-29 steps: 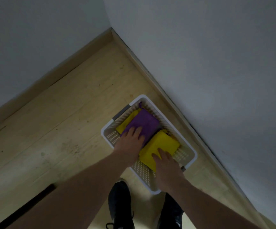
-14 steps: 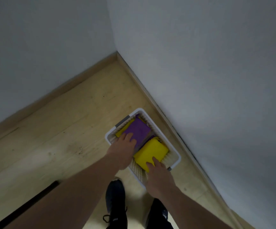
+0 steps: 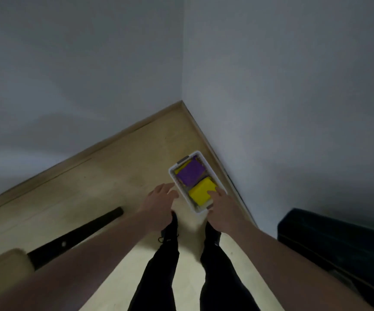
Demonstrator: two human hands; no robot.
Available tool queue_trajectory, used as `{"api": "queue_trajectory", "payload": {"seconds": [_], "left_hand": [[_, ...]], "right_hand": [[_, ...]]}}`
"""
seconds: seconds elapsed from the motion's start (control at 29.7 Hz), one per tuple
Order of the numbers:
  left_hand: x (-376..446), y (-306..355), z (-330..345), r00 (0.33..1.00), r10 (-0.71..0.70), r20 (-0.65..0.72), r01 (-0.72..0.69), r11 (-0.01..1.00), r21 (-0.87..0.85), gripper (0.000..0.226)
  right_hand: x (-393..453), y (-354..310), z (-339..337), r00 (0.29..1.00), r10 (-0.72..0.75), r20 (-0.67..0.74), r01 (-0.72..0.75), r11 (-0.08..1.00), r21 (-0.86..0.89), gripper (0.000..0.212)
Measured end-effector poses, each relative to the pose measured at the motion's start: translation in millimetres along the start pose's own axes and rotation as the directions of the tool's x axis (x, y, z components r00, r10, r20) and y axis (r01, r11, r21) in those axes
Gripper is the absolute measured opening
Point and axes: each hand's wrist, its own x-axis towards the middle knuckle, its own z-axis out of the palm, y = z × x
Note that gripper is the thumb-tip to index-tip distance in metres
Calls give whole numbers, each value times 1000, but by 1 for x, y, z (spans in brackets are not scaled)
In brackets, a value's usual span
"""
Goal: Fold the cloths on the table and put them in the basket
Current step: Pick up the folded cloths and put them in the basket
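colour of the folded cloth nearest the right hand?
Yellow folded cloth, in the white plastic basket; head view.

The white basket [image 3: 195, 209] is sitting on the floor in the corner, and most of what lies inside it is hiding. The purple cloth [image 3: 191, 172] is covering all but a sliver of another yellow cloth [image 3: 182, 168] at the basket's far end. The right hand [image 3: 223, 206] is blocking the near corner of the basket and the edge of the yellow cloth [image 3: 200, 193]. Whether the blurred left hand [image 3: 159, 199] is touching the basket's side, I cannot tell. Right of the basket, a dark box [image 3: 338, 241] is running off the picture's edge.
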Motion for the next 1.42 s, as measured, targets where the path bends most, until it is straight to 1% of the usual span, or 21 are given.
{"api": "queue_trajectory", "payload": {"seconds": [0.07, 0.13, 0.17, 0.27, 0.34, 0.37, 0.4, 0.44, 0.47, 0.64, 0.67, 0.74, 0.78, 0.84, 0.91, 0.94, 1.01, 1.05, 1.18, 1.25, 1.42], "left_hand": [[-61, 18, -18, 997, -37, -71, 32, 997, -74, 59], [-117, 38, -28, 989, -77, -126, 59, 989, -138, 58], [-151, 50, -33, 978, -116, -171, 83, 978, -189, 57], [-197, 72, -25, 956, -174, -237, 97, 948, -304, 57], [-247, 94, -15, 917, -237, -320, 120, 931, -345, 56], [-249, 95, -11, 919, -246, -309, 125, 923, -364, 55], [-266, 105, -4, 895, -280, -346, 135, 911, -389, 55], [-297, 126, 9, 861, -354, -364, 181, 883, -432, 55], [-300, 123, 10, 853, -370, -367, 190, 876, -443, 57], [-386, 188, 76, 757, -523, -390, 261, 791, -554, 60], [-388, 191, 81, 760, -519, -392, 256, 793, -553, 59], [-425, 212, 105, 722, -559, -408, 274, 773, -573, 56], [-432, 213, 114, 705, -564, -429, 264, 771, -580, 56], [-466, 221, 145, 633, -643, -430, 289, 712, -640, 57], [-493, 224, 176, 583, -698, -415, 303, 661, -686, 58], [-513, 228, 192, 562, -718, -412, 298, 640, -709, 59], [-528, 231, 212, 535, -735, -416, 286, 622, -729, 58], [-548, 238, 231, 511, -757, -407, 285, 596, -751, 57], [-593, 248, 293, 462, -804, -374, 305, 540, -784, 57], [-606, 252, 317, 454, -814, -362, 303, 523, -797, 57], [-673, 269, 417, 452, -834, -316, 321, 483, -814, 58]], "right_hand": [[-53, -16, -16, 999, -27, -41, 30, 997, 68, 69], [-106, -30, -26, 997, -55, -46, 58, 995, 77, 68], [-133, -39, -32, 994, -98, -56, 102, 992, 72, 68], [-174, -38, -30, 989, -132, -74, 140, 983, 120, 66], [-217, -39, -31, 976, -213, -53, 216, 975, 56, 67], [-218, -36, -27, 978, -205, -45, 208, 976, 69, 67], [-231, -37, -27, 970, -240, -46, 242, 969, 38, 68], [-259, -35, -26, 951, -309, -19, 309, 951, -22, 68], [-257, -37, -23, 944, -330, -27, 330, 944, -21, 68], [-330, -25, -13, 860, -509, 33, 508, 848, -150, 64], [-329, -24, -13, 858, -513, 33, 512, 845, -153, 63], [-361, -28, -4, 820, -568, 70, 570, 800, -189, 63], [-366, -29, 0, 815, -573, 85, 578, 794, -190, 63], [-394, -34, 18, 771, -627, 116, 635, 740, -222, 63], [-418, -39, 34, 736, -662, 140, 673, 696, -248, 61], [-434, -42, 48, 711, -685, 159, 699, 666, -261, 61], [-449, -44, 60, 708, -682, 181, 704, 662, -258, 60], [-468, -45, 78, 688, -697, 203, 723, 631, -281, 59], [-513, -42, 136, 652, -718, 242, 752, 573, -327, 59], [-525, -34, 159, 646, -717, 264, 759, 565, -325, 59], [-585, 2, 253, 651, -693, 310, 758, 573, -312, 60]]}}
